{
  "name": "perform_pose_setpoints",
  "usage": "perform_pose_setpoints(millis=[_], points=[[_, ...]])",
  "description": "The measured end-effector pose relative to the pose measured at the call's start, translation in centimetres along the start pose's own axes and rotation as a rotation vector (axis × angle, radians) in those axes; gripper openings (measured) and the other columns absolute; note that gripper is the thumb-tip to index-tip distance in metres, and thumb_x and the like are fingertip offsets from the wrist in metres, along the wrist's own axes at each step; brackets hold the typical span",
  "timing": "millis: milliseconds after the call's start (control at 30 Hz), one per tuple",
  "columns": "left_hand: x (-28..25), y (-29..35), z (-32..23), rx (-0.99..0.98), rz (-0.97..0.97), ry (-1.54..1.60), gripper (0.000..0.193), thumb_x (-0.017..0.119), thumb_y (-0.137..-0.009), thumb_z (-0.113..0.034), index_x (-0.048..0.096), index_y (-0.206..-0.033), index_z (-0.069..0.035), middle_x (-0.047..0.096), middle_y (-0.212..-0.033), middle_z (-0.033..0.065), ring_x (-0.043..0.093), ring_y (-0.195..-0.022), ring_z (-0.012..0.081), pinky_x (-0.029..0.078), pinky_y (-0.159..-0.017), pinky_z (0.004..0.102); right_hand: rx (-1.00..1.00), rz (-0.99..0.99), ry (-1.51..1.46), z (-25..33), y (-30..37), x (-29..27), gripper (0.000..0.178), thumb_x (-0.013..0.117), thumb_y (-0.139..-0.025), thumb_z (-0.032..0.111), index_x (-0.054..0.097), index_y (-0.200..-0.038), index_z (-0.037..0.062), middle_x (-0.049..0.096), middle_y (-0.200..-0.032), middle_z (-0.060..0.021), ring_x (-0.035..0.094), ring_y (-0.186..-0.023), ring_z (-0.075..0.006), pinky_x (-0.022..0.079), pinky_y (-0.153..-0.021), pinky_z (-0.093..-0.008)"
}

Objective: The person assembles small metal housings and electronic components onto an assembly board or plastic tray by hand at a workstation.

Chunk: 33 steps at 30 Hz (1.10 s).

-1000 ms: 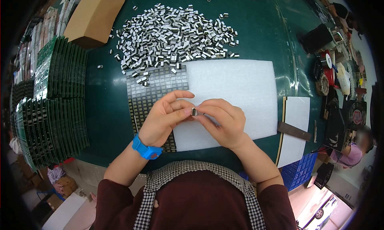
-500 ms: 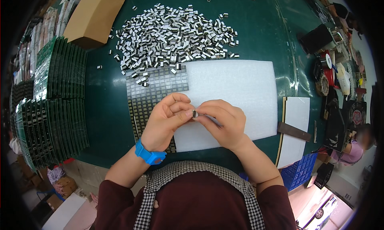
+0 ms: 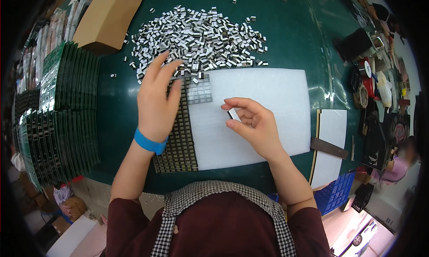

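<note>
My right hand (image 3: 254,123) is over a white foam sheet (image 3: 254,145), its thumb and fingers closed on a small black-and-white rectangular part (image 3: 233,115). My left hand (image 3: 157,94), with a blue wristband, has its fingers apart and nothing visible in it. Its fingertips reach the near edge of a large heap of similar small parts (image 3: 201,38). Below that hand lies a dark circuit board panel (image 3: 178,156) with rows of gold pads, on the left of the foam. Silvery parts (image 3: 199,94) cover its upper right portion. The hand and forearm hide some of the panel.
Green circuit boards (image 3: 62,123) stand in dense rows at the left. A brown cardboard box (image 3: 107,20) sits at the far left. On the right are a white board (image 3: 333,136) and a dark flat bar (image 3: 328,147) lying across it. A blue crate (image 3: 333,194) is lower right.
My hands have come apart. The left one has moved up and left to the heap with its fingers spread. My right hand has shifted slightly right, keeping the small part.
</note>
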State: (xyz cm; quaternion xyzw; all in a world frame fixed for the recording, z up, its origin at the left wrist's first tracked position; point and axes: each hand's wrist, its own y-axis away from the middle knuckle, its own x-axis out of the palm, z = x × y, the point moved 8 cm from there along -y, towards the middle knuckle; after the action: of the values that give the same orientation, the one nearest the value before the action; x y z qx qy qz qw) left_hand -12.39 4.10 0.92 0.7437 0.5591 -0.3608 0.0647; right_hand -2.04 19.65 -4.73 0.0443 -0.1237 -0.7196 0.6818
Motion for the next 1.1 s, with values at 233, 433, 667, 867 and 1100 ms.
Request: perform_pose_setpoints(millis=[233, 433, 667, 867, 1100], points=[[4.0, 2.2, -2.4, 0.211, 0.281, -0.177, 0.028, 0.067, -0.068, 0.000, 0.061, -0.095, -0.002, 0.057, -0.095, 0.0108, 0.053, -0.089, 0.0288, 0.044, -0.077, 0.0355, 0.016, -0.042, -0.151, 0.4, 0.1, -0.5, 0.043, 0.059, -0.082, -0.001, 0.047, -0.123, -0.0004, 0.059, -0.108, -0.0105, 0.062, -0.094, -0.0175, 0.049, -0.075, -0.0251], [4.8, 2.7, -2.6, 0.218, 0.316, -0.217, 0.025, 0.069, -0.067, -0.002, 0.060, -0.091, -0.001, 0.055, -0.090, 0.0096, 0.051, -0.084, 0.0282, 0.044, -0.073, 0.0364, 0.183, 0.069, -0.596, -1.3, -0.2, -0.6, 0.039, 0.058, -0.087, 0.009, 0.047, -0.122, -0.0039, 0.059, -0.101, -0.0085, 0.061, -0.097, -0.0198, 0.050, -0.077, -0.0258], [4.8, 2.7, -2.0, 0.285, 0.280, -0.258, 0.021, 0.066, -0.069, 0.000, 0.060, -0.089, -0.001, 0.056, -0.090, 0.0103, 0.053, -0.081, 0.0269, 0.046, -0.069, 0.0348, 0.251, 0.118, -0.867, -2.8, 0.0, -0.4, 0.030, 0.058, -0.088, 0.017, 0.056, -0.110, -0.0042, 0.060, -0.093, -0.0056, 0.060, -0.085, -0.0143, 0.051, -0.076, -0.0258], [6.8, 4.4, -3.8, 0.568, 0.245, -0.542, 0.020, 0.060, -0.066, -0.001, 0.059, -0.086, 0.003, 0.055, -0.087, 0.0083, 0.054, -0.079, 0.0230, 0.050, -0.064, 0.0303, 0.288, 0.108, -0.854, -2.8, -0.2, -0.2, 0.030, 0.057, -0.089, 0.020, 0.056, -0.107, -0.0033, 0.059, -0.091, -0.0051, 0.058, -0.083, -0.0128, 0.050, -0.079, -0.0264], [8.3, 4.4, -3.9, 0.647, 0.404, -0.794, 0.019, 0.056, -0.066, -0.001, 0.059, -0.084, 0.002, 0.052, -0.084, 0.0077, 0.053, -0.078, 0.0208, 0.050, -0.061, 0.0292, 0.256, 0.108, -0.973, -2.6, 0.0, -0.3, 0.026, 0.056, -0.089, 0.018, 0.055, -0.105, -0.0023, 0.058, -0.094, -0.0057, 0.056, -0.084, -0.0122, 0.049, -0.081, -0.0274]])
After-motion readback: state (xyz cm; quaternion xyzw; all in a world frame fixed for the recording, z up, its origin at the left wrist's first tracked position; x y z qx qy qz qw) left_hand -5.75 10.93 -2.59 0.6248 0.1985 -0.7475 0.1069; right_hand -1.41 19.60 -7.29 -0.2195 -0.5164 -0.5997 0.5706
